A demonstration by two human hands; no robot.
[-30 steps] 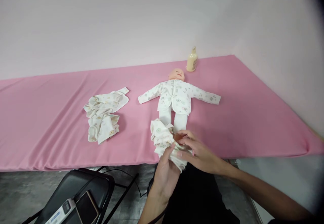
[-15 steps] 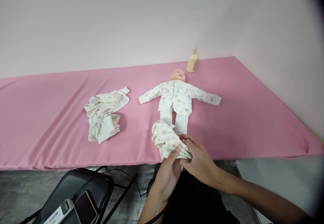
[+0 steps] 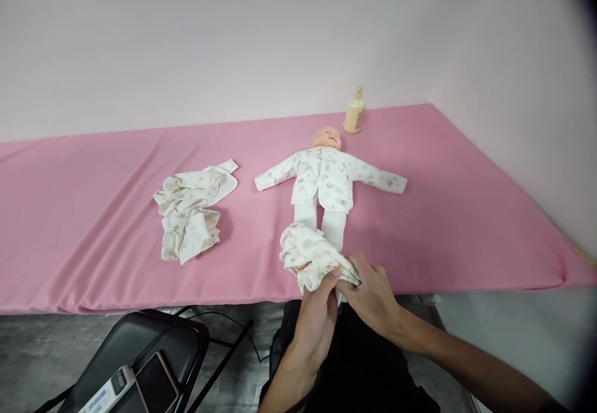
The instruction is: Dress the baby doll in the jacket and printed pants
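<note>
A baby doll (image 3: pixel 327 138) lies on its back, dressed in a white printed jacket (image 3: pixel 321 176) with both sleeves spread wide. Its legs are in white leggings (image 3: pixel 333 226). White printed baby pants (image 3: pixel 305 251) are bunched over the lower legs, and the feet are hidden. My left hand (image 3: pixel 319 313) pinches the lower edge of the pants, thumb on top. On their right side my right hand (image 3: pixel 370 292) grips the cloth with curled fingers. The two hands nearly touch near the table's front edge.
Crumpled printed baby clothes (image 3: pixel 191 214) lie to the left on the pink cloth (image 3: pixel 107 214). Behind the doll's head stands a cream pump bottle (image 3: pixel 354 114). A black folding chair (image 3: pixel 186 338) at the lower left bears a phone (image 3: pixel 157 382) and a white device (image 3: pixel 109 391).
My right hand has shifted slightly right, drawing the edge of the pants with it. The left hand has turned a little. The doll stays in place.
</note>
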